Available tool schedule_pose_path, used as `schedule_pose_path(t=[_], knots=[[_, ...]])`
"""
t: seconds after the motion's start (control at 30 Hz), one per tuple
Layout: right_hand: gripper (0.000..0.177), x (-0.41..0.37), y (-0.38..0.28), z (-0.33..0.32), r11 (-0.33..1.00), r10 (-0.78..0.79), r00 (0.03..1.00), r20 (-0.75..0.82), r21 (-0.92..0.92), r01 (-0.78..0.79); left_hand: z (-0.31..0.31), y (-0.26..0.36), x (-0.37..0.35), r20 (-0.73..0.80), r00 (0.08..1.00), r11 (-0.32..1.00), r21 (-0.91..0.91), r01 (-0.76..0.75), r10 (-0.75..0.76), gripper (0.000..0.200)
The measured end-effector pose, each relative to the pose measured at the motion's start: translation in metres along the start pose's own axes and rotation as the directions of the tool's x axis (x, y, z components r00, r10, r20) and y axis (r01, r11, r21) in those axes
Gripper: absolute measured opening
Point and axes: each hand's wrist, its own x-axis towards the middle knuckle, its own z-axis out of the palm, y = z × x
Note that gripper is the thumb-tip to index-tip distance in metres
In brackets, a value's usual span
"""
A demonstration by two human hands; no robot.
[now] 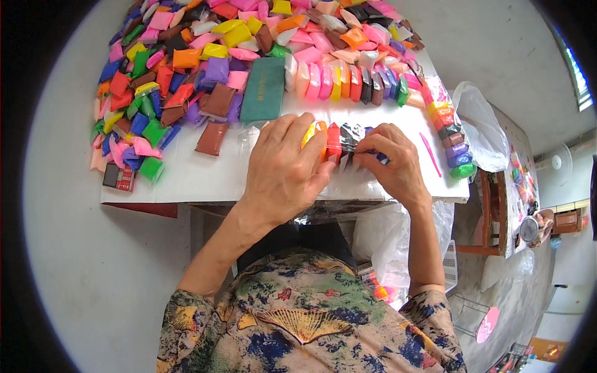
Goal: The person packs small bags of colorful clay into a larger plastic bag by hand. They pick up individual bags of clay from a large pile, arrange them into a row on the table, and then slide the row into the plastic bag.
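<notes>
Between my hands, a short row of small wrapped packets [334, 142], like coloured modelling clay, stands on edge on the white tabletop; yellow, orange, red, black and blue show. My left hand [283, 163] curves over the left end of this row, thumb at the near side and fingers at the far side. My right hand [393, 159] is closed in a pinch at the right end, on a dark blue or purple packet [372, 153] that its fingers partly hide. Just beyond stands a longer row of packets [345, 82], beside a dark green box [262, 90].
A large heap of loose packets [205, 53] covers the back and left of the table. Another packet row [449, 127] lines the right edge, near a pink stick [430, 154] and a clear plastic bag [482, 127]. A small dark red-and-black device [118, 178] sits at the front left corner.
</notes>
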Motion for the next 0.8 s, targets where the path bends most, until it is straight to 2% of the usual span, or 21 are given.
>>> schedule_pose_path(t=[0.07, 0.17, 0.27, 0.37, 0.57, 0.67, 0.77, 0.8], knots=[[0.015, 0.000, 0.001, 0.001, 1.000, -0.014, 1.000, -0.009, -0.011, 0.014, 0.001, 0.002, 0.007, 0.001, 1.000, 0.999, -0.033, -0.023, 0.023, 0.038], [0.016, 0.000, 0.000, 0.000, 1.000, -0.010, 1.000, 0.003, 0.004, 0.010, 0.018, -0.006, 0.008, 0.082, 0.985, 0.987, -0.074, -0.146, 0.152, 0.040], [0.020, -0.001, -0.005, -0.002, 0.999, -0.001, 1.000, -0.009, -0.036, 0.001, 0.029, -0.010, 0.003, 0.118, 0.980, 0.985, -0.073, -0.155, 0.163, 0.039], [0.025, -0.006, -0.010, -0.009, 0.999, -0.005, 1.000, -0.008, -0.034, 0.005, 0.025, -0.006, 0.005, 0.067, 0.980, 0.982, 0.009, -0.187, 0.186, 0.037], [0.033, -0.015, -0.005, -0.012, 0.993, -0.078, 0.997, 0.013, -0.086, 0.079, 0.031, -0.007, 0.002, 0.064, 0.983, 0.985, -0.055, -0.166, 0.170, 0.035], [0.050, -0.018, -0.016, -0.019, 0.990, -0.041, 0.997, 0.061, -0.134, 0.049, 0.023, -0.006, 0.003, 0.078, 0.984, 0.985, -0.083, -0.151, 0.157, 0.036], [0.069, -0.023, -0.027, -0.028, 0.977, -0.109, 0.988, 0.113, -0.172, 0.127, 0.019, -0.008, 0.003, 0.043, 0.983, 0.976, -0.130, -0.173, 0.180, 0.035], [0.087, -0.027, -0.027, -0.029, 0.982, -0.086, 0.978, 0.189, -0.149, 0.116, 0.019, -0.009, 0.003, 0.045, 0.982, 0.973, -0.151, -0.175, 0.184, 0.035]])
